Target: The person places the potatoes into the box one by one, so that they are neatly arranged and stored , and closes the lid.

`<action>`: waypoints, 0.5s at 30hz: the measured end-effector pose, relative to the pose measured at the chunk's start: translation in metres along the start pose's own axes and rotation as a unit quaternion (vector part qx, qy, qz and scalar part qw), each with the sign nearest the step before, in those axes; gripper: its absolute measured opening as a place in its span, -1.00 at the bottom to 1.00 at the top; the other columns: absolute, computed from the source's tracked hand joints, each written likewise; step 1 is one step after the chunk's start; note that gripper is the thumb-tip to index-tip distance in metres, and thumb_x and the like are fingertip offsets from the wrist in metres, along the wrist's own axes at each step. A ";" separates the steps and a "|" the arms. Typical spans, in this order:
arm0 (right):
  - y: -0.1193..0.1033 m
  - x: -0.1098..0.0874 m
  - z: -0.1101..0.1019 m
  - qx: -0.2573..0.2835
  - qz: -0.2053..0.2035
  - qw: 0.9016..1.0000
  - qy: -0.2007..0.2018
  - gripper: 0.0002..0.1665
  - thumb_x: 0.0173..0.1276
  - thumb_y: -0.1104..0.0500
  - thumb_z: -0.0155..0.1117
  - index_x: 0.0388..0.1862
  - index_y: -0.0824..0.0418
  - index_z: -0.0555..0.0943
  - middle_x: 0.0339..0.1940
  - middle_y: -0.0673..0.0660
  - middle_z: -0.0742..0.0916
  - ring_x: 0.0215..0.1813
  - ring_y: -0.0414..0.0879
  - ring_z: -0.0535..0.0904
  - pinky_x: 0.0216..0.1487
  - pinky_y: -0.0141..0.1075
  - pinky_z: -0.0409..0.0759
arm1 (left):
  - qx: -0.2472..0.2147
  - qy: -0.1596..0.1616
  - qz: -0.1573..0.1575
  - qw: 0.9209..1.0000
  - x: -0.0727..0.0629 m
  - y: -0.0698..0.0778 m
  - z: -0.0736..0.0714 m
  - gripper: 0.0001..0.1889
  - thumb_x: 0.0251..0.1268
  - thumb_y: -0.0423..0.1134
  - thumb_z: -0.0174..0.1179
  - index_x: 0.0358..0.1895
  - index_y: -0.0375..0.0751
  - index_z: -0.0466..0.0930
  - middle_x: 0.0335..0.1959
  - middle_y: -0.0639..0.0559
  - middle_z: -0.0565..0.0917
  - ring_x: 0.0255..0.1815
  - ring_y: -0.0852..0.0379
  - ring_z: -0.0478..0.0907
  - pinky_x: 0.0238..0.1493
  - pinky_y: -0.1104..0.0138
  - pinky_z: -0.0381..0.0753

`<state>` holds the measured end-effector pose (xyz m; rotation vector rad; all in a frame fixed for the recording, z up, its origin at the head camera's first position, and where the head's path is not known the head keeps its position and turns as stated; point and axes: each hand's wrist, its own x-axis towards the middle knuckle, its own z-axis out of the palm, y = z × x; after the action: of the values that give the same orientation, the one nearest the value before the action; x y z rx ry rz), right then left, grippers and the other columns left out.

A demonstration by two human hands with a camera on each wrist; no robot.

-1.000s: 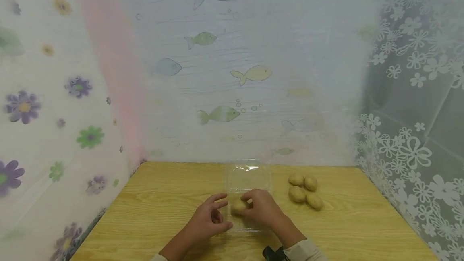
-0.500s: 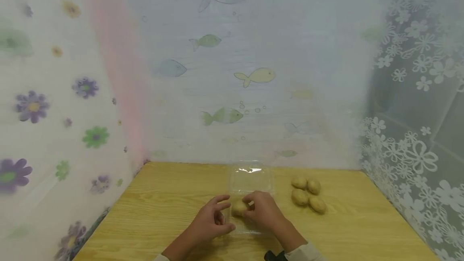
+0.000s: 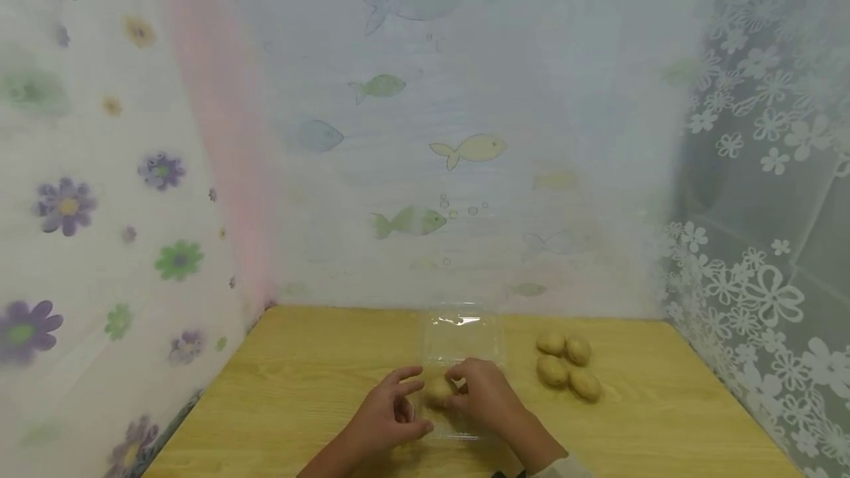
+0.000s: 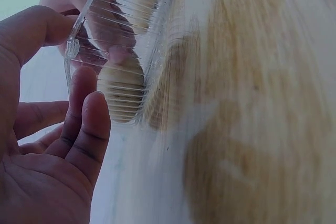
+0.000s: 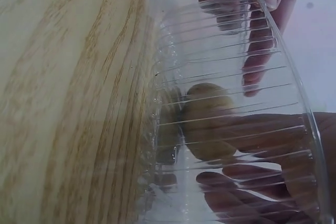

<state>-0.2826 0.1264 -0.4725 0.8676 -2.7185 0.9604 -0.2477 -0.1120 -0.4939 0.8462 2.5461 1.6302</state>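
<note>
A clear hinged plastic container (image 3: pixel 462 341) lies on the table with its lid folded back away from me. Inside its near half is a tan potato (image 3: pixel 435 392), also visible through the ribbed wall in the right wrist view (image 5: pixel 206 98). My right hand (image 3: pixel 490 400) reaches in from the right and grips this potato between thumb and fingers. On the left side, my left hand (image 3: pixel 388 413) is curved round the container's wall, thumb at the near corner. In the left wrist view, a digit touches the clear rim (image 4: pixel 79 27), with other fingers bent beside the wall.
Several more potatoes (image 3: pixel 567 366) sit in a cluster on the wooden table (image 3: pixel 319 360), right of the container. A fish-patterned curtain (image 3: pixel 372 257) hangs behind the table's back edge, with flowered sheets (image 3: pixel 159 330) at both sides.
The view has shifted slightly. Both hands keep nearly the same place at the container, and the right hand still grips the potato inside it.
</note>
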 end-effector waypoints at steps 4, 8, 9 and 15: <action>-0.001 -0.003 -0.002 -0.010 0.005 1.000 0.005 -0.59 0.16 0.17 0.64 -0.02 0.25 0.77 -0.02 0.17 0.79 -0.24 -0.06 0.80 -0.27 -0.45 0.70 | -0.003 0.001 -0.002 1.000 0.000 0.000 0.000 -0.21 0.21 -0.19 0.52 0.45 -0.43 0.41 0.52 -0.31 0.35 -0.41 0.36 0.59 -0.35 0.43 0.69; 0.000 -0.006 -0.007 -0.029 0.011 0.999 0.011 -0.58 0.17 0.09 0.64 -0.01 0.17 0.78 -0.02 0.10 0.81 -0.23 -0.06 0.79 -0.28 -0.39 0.71 | -0.001 0.001 -0.002 1.000 0.001 0.001 0.000 -0.22 0.21 -0.18 0.52 0.45 -0.42 0.42 0.51 -0.31 0.35 -0.40 0.35 0.59 -0.34 0.42 0.69; 0.001 -0.007 -0.009 -0.036 0.009 0.999 0.012 -0.58 0.17 0.08 0.64 0.00 0.15 0.78 -0.02 0.09 0.81 -0.22 -0.07 0.79 -0.28 -0.38 0.72 | -0.002 0.001 -0.002 1.000 0.001 0.001 0.000 -0.22 0.21 -0.18 0.52 0.45 -0.42 0.42 0.51 -0.31 0.35 -0.40 0.35 0.59 -0.34 0.42 0.69; 0.007 -0.014 -0.020 -0.073 -0.001 0.996 0.041 -0.60 0.18 0.07 0.64 0.00 0.08 0.78 -0.05 0.01 0.81 -0.19 -0.07 0.78 -0.26 -0.34 0.70 | -0.005 -0.001 -0.005 1.000 0.000 0.000 0.000 -0.20 0.22 -0.19 0.52 0.48 -0.38 0.38 0.48 -0.32 0.39 -0.39 0.33 0.62 -0.30 0.42 0.70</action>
<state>-0.2757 0.1496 -0.4646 0.7858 -2.6773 0.7676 -0.2479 -0.1125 -0.4941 0.8313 2.5349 1.6370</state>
